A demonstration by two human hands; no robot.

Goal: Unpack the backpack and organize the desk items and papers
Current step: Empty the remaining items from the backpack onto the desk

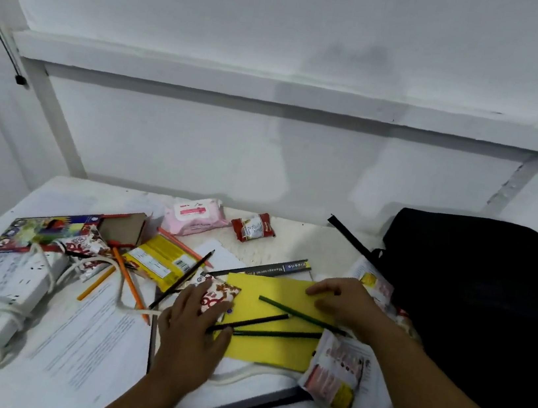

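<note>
1. At six o'clock, the left hand (188, 334) lies flat, fingers straight, apparently raking dark pencils (263, 329) together.
2. At center, the right hand (345, 304), fingers loosely curled, presses the yellow sheet (277, 295), likely steadying it.
3. At three o'clock, the black backpack (475, 302) slumps, contents already spilled.

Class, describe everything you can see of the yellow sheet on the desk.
The yellow sheet is a plain, bright rectangle, seemingly paper or thin card, lying flat on the desk near the black backpack. Three dark pencils lie across it. The left hand rests at its left edge; the right hand presses its upper right part.
</note>
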